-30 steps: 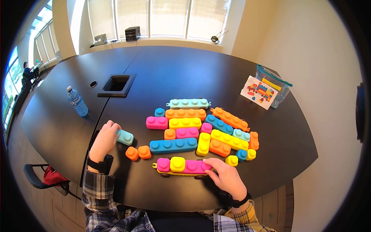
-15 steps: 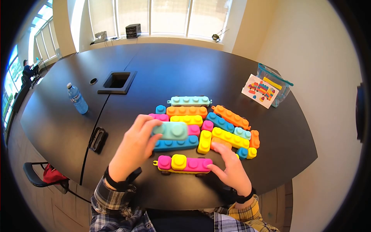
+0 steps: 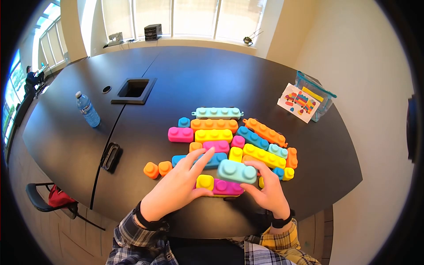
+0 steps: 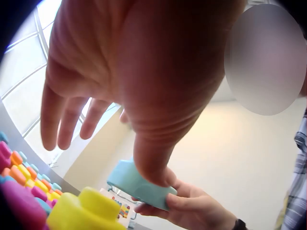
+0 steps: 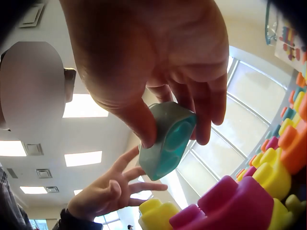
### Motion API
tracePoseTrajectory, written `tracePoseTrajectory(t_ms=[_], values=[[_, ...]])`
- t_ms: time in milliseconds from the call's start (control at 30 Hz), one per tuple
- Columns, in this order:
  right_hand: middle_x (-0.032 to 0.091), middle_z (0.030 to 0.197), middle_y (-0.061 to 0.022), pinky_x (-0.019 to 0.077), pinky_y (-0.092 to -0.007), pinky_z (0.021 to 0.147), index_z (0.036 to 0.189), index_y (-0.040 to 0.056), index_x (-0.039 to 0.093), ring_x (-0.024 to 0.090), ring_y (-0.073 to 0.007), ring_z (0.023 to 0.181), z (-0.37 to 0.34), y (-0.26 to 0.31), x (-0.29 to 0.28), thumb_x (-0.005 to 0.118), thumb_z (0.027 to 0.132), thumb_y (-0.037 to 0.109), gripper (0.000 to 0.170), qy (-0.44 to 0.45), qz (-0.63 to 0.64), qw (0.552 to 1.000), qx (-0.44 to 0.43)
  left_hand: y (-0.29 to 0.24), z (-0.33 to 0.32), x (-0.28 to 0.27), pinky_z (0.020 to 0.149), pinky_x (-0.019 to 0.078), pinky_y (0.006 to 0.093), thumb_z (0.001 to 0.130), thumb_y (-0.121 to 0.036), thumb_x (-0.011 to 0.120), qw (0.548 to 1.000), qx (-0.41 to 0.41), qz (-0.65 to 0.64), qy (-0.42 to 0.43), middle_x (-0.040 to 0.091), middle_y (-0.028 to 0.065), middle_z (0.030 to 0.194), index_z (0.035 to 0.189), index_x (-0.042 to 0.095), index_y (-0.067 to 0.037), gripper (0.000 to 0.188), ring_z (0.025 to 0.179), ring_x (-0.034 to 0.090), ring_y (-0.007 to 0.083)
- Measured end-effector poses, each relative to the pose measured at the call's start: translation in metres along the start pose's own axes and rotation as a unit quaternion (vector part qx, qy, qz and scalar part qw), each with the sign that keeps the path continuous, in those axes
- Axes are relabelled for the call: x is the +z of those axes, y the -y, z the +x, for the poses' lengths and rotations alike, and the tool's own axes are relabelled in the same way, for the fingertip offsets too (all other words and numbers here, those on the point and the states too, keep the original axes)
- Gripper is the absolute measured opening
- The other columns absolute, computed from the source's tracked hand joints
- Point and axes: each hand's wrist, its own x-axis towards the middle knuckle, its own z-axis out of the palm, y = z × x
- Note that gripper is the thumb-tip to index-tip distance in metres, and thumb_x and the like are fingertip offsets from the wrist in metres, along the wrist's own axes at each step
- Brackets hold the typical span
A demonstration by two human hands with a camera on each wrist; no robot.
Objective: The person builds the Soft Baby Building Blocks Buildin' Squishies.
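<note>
My right hand (image 3: pixel 270 191) pinches a light teal two-stud block (image 3: pixel 237 171) by its right end, in the air over a wheeled base that carries a yellow block (image 3: pixel 205 182) and a magenta block (image 3: pixel 227 187). The right wrist view shows thumb and fingers on the teal block (image 5: pixel 168 141). My left hand (image 3: pixel 174 190) is left of it with fingers spread, holding nothing, and covers the left end of the base. In the left wrist view its straight fingers stand above the yellow block (image 4: pixel 88 211).
Behind the hands lie rows of coloured blocks, among them a long blue block (image 3: pixel 210 160). Two orange blocks (image 3: pixel 151 170) are at the left. A water bottle (image 3: pixel 88 109) stands far left; a picture card (image 3: pixel 298 103) leans on a clear bag (image 3: pixel 324 99) far right.
The left hand brought the teal block from the left side to above the base and let go of it. The right hand left the magenta block and took hold of the teal one.
</note>
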Motion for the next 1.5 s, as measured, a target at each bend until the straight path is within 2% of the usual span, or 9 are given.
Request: tracePoseTrajectory(t_ms=[33, 167, 367, 433, 600, 700, 1233, 1400, 1500], values=[[0.070, 0.125, -0.0165, 0.0530, -0.0408, 0.101, 0.135, 0.0058, 0.061, 0.068, -0.0344, 0.118, -0.003, -0.005, -0.001, 0.082, 0.089, 0.010, 0.051, 0.000, 0.000, 1.000, -0.001, 0.007, -0.007, 0.000, 0.106, 0.0506, 0.0475, 0.086, -0.020, 0.086, 0.999, -0.005, 0.033, 0.027, 0.049, 0.0212, 0.152, 0.162, 0.036, -0.008, 0.092, 0.130, 0.058, 0.0409], [0.069, 0.127, -0.0147, 0.0510, -0.0390, 0.103, 0.135, 0.0045, 0.060, 0.067, -0.0311, 0.121, -0.017, -0.024, 0.005, 0.082, 0.089, 0.009, 0.051, 0.040, 0.035, 0.998, 0.027, 0.025, -0.036, 0.011, 0.104, 0.0522, 0.0453, 0.086, -0.016, 0.084, 0.989, -0.107, 0.004, 0.106, 0.063, 0.0194, 0.135, 0.145, 0.055, -0.003, 0.068, 0.123, 0.063, 0.0392], [0.067, 0.131, -0.0150, 0.0498, -0.0391, 0.106, 0.135, 0.0036, 0.058, 0.064, -0.0319, 0.125, -0.016, -0.034, 0.015, 0.082, 0.091, 0.011, 0.051, 0.090, 0.060, 0.993, 0.037, 0.031, -0.039, 0.021, 0.091, 0.0578, 0.0426, 0.088, -0.010, 0.080, 0.994, -0.103, 0.009, 0.045, 0.070, 0.0131, 0.120, 0.123, 0.067, -0.003, 0.038, 0.108, 0.069, 0.0367], [0.067, 0.132, -0.0152, 0.0498, -0.0395, 0.106, 0.136, 0.0034, 0.058, 0.064, -0.0327, 0.125, -0.015, -0.033, 0.016, 0.082, 0.091, 0.011, 0.051, 0.090, 0.051, 0.994, 0.041, 0.030, -0.039, 0.021, 0.091, 0.0579, 0.0427, 0.087, -0.010, 0.080, 0.993, -0.105, 0.011, 0.043, 0.070, 0.0130, 0.119, 0.123, 0.067, -0.003, 0.039, 0.107, 0.069, 0.0367], [0.068, 0.127, -0.0164, 0.0516, -0.0408, 0.103, 0.132, 0.0029, 0.063, 0.065, -0.0359, 0.120, -0.004, -0.023, 0.013, 0.078, 0.095, 0.016, 0.042, 0.047, -0.032, 0.996, -0.065, 0.029, -0.039, 0.025, 0.090, 0.0580, 0.0431, 0.087, -0.010, 0.080, 0.994, -0.106, 0.007, 0.033, 0.070, 0.0126, 0.119, 0.123, 0.067, -0.003, 0.039, 0.106, 0.070, 0.0366], [0.069, 0.123, -0.0168, 0.0532, -0.0411, 0.099, 0.130, 0.0034, 0.065, 0.067, -0.0360, 0.115, -0.005, -0.025, 0.015, 0.077, 0.096, 0.017, 0.039, 0.072, 0.002, 0.997, -0.018, 0.028, -0.038, 0.025, 0.090, 0.0579, 0.0434, 0.086, -0.010, 0.081, 0.994, -0.101, 0.008, 0.029, 0.070, 0.0125, 0.120, 0.123, 0.067, -0.003, 0.039, 0.106, 0.070, 0.0365], [0.068, 0.115, -0.0157, 0.0543, -0.0410, 0.092, 0.128, 0.0055, 0.065, 0.067, -0.0372, 0.106, -0.005, -0.022, 0.020, 0.075, 0.097, 0.020, 0.037, 0.078, -0.029, 0.997, -0.004, 0.032, -0.039, 0.023, 0.093, 0.0571, 0.0438, 0.087, -0.011, 0.081, 0.993, -0.109, 0.000, 0.051, 0.069, 0.0137, 0.123, 0.127, 0.066, -0.004, 0.043, 0.109, 0.069, 0.0382], [0.065, 0.130, -0.0194, 0.0526, -0.0428, 0.100, 0.141, 0.0038, 0.058, 0.064, -0.0402, 0.118, -0.008, -0.023, 0.018, 0.076, 0.097, 0.022, 0.051, 0.078, -0.078, 0.993, -0.035, 0.036, -0.043, 0.018, 0.101, 0.0538, 0.0442, 0.085, -0.010, 0.083, 0.995, -0.091, 0.006, 0.047, 0.066, 0.0171, 0.131, 0.135, 0.062, -0.003, 0.055, 0.120, 0.064, 0.0393], [0.063, 0.138, -0.0214, 0.0508, -0.0432, 0.105, 0.147, 0.0028, 0.052, 0.062, -0.0413, 0.125, -0.016, -0.020, 0.014, 0.076, 0.097, 0.021, 0.058, 0.060, -0.076, 0.995, -0.029, 0.042, -0.047, -0.014, 0.107, 0.0509, 0.0443, 0.079, -0.005, 0.085, 0.995, -0.093, 0.026, -0.027, 0.062, 0.0179, 0.140, 0.141, 0.059, -0.004, 0.067, 0.126, 0.059, 0.0394]])
